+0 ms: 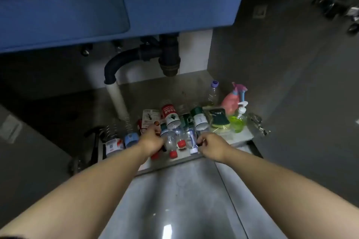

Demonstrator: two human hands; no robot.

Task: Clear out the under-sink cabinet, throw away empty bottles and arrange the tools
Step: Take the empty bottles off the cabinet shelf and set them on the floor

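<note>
Below the pipe, my left hand has its fingers curled round a clear bottle. My right hand curls just beside it; whether it grasps anything, I cannot tell.

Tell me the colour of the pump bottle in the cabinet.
Bright green, with a white pump; the pump bottle shows best in the head view.

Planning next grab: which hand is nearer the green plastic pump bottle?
Right. Right hand just left of the green plastic pump bottle; left hand farther left.
</note>
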